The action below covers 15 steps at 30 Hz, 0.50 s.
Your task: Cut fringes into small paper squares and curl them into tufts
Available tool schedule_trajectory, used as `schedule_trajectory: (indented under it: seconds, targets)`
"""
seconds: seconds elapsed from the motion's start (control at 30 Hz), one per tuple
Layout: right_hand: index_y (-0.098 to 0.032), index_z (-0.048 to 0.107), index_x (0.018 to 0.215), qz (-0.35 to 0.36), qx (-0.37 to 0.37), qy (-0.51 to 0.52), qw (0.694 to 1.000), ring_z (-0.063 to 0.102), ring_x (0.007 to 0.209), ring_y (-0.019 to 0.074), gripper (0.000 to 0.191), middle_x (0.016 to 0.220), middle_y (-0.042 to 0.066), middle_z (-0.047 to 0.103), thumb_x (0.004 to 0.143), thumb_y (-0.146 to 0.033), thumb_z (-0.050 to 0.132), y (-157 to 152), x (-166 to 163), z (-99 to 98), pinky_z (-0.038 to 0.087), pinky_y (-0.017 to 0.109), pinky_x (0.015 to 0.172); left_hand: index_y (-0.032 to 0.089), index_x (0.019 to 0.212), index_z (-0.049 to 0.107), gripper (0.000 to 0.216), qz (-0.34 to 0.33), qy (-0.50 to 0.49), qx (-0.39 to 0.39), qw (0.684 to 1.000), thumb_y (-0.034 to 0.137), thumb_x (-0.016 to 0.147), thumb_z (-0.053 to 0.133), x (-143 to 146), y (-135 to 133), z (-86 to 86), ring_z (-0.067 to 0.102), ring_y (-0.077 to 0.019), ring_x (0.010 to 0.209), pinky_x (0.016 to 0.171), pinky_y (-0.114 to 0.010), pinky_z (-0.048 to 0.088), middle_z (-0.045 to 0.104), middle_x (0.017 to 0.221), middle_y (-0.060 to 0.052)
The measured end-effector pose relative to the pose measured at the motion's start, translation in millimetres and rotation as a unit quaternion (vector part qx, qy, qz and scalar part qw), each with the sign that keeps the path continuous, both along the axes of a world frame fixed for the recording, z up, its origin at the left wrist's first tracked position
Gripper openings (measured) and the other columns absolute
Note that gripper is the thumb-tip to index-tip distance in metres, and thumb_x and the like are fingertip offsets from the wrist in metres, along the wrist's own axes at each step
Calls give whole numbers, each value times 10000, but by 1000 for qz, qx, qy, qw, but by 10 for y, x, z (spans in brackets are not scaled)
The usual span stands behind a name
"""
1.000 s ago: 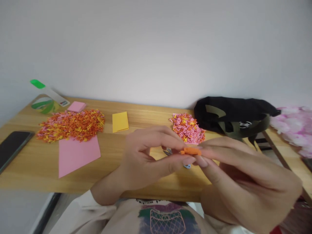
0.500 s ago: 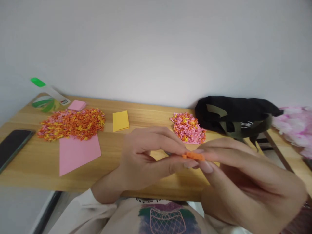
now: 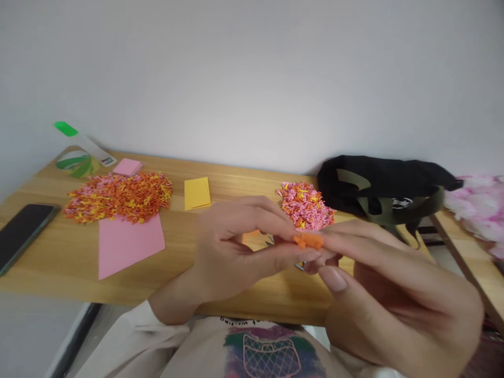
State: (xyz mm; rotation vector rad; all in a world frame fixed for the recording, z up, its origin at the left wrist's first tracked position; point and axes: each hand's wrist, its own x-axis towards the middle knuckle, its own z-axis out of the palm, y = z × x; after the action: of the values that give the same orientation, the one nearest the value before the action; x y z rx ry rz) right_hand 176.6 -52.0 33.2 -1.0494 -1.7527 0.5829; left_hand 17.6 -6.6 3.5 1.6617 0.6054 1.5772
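A person's left hand [image 3: 236, 257] pinches a small piece of orange paper [image 3: 312, 240] between thumb and fingers above a wooden table [image 3: 177, 283]; the right hand [image 3: 409, 294] touches its other end with a fingertip, thumb apart below. Whether the right hand also grips it cannot be told. With so little paper showing, a loosened left pinch could let it slip, and a hard push from the right might crease or tear it. Dropped, it could be lost in the matching paper scraps [image 3: 305, 205] just beyond the grip, or land by the partly hidden metal tool [image 3: 270, 241] beneath.
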Motion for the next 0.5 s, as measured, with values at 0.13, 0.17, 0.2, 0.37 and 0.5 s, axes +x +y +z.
schedule_trajectory:
  seconds: [0.13, 0.17, 0.2, 0.37, 0.5]
  targets:
    - [-274, 699, 1076, 23, 3, 4, 1000, 678, 846, 94, 359, 944, -27, 730, 789, -61, 661, 7, -6, -25, 560, 178, 698, 155, 672, 666, 153, -3, -16, 7, 1000, 155, 686, 818, 15, 22, -30, 601, -76, 567, 498, -172, 484, 678, 636, 8]
    - [-280, 697, 1089, 25, 9, 2, 1000, 675, 848, 94, 379, 934, -28, 727, 788, -52, 659, 10, -4, -30, 559, 182, 711, 159, 674, 666, 155, -1, -18, 5, 1000, 161, 684, 821, 20, 27, -39, 597, -77, 563, 491, -176, 478, 676, 637, 9]
    - [-280, 698, 1095, 28, 14, -3, 999, 674, 844, 96, 389, 919, -26, 724, 786, -48, 659, 11, -2, -34, 559, 187, 719, 164, 671, 663, 162, -1, -20, 0, 1000, 170, 680, 825, 25, 31, -46, 594, -78, 558, 484, -180, 472, 674, 637, 11]
    - [-282, 701, 1098, 23, 20, -9, 1000, 676, 854, 110, 373, 936, -16, 726, 793, -70, 663, 22, 13, -53, 564, 206, 712, 182, 621, 626, 226, -4, -32, -9, 999, 236, 665, 840, 46, 49, -60, 567, -77, 516, 465, -200, 454, 650, 591, 28]
    - [-282, 700, 1110, 21, 27, -8, 999, 676, 885, 112, 371, 942, -16, 726, 798, -84, 665, 24, 24, -69, 565, 203, 737, 174, 629, 625, 219, -4, -24, -7, 1000, 210, 668, 838, 51, 55, -58, 566, -74, 525, 488, -201, 463, 644, 589, 28]
